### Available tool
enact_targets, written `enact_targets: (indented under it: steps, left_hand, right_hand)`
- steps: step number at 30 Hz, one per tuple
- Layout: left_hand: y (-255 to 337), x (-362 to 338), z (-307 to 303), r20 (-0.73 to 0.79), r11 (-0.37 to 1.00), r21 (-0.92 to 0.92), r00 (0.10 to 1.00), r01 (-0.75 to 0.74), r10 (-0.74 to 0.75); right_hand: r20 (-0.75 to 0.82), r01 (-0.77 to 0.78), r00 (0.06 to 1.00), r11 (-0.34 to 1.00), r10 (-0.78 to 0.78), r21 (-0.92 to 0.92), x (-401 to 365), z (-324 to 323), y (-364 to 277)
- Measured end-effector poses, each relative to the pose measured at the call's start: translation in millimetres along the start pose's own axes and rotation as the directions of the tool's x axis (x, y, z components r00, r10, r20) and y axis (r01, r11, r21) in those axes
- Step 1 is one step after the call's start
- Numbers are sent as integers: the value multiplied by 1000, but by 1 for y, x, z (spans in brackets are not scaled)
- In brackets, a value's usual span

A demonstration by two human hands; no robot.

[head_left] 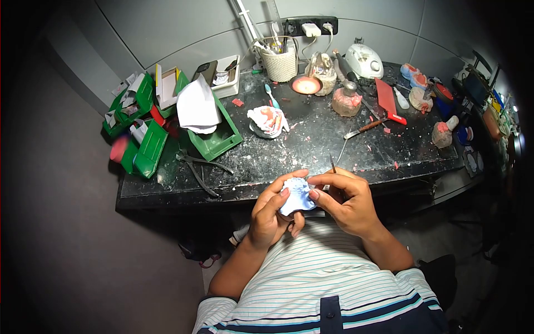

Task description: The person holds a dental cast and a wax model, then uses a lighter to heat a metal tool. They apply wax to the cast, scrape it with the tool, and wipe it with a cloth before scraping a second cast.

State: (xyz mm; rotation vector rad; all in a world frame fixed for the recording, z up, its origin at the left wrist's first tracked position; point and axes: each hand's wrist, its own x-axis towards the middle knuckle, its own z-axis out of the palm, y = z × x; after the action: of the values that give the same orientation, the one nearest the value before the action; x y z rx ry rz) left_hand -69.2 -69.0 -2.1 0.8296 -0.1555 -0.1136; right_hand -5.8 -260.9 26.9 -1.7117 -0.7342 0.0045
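Blue cast [295,199] clasped in left hand [267,217], seemingly for steadiness, right hand [349,205] pinching its edge, slim tool [332,162] tucked back.

Blue cast [295,196] partly hidden by left hand [268,216]; pink item [119,150] blurred; striped shirt [317,267] cut by bottom edge.

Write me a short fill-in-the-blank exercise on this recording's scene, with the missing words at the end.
1. The left hand and right hand both touch a cast whose color is ____.
2. The pliers lie toward the ____ end of the bench, near the open green tray.
3. The large flat sheet toward the other end is ____.
4. The small brush with a blue handle is a ____.

Missing words: blue; left; red; toothbrush.
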Motion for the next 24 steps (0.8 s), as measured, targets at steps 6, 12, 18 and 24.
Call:
enact_targets:
  steps: [6, 12, 18, 24]
  left_hand:
    - [11, 13, -9, -67, 986, 61, 985, -157, 161]
    - [43, 54, -27, -163, 931, 231, 932, -283, 323]
    - [28, 75, -29, -161, 960, 186, 957, -209, 240]
    - [26, 69, -39, -95, 978, 43, 973, -205, 208]
  right_hand:
    - [-72, -50, 997, 970, 34, -239, 13, -21, -8]
    - [-4, -110, 991, 787, 135, -607, 36, -54, 5]
    - [-158, 74, 953, 707, -257, -703, 98, -93, 41]
    - [-168, -148, 984, 764, 53, -628, 159, -104, 54]
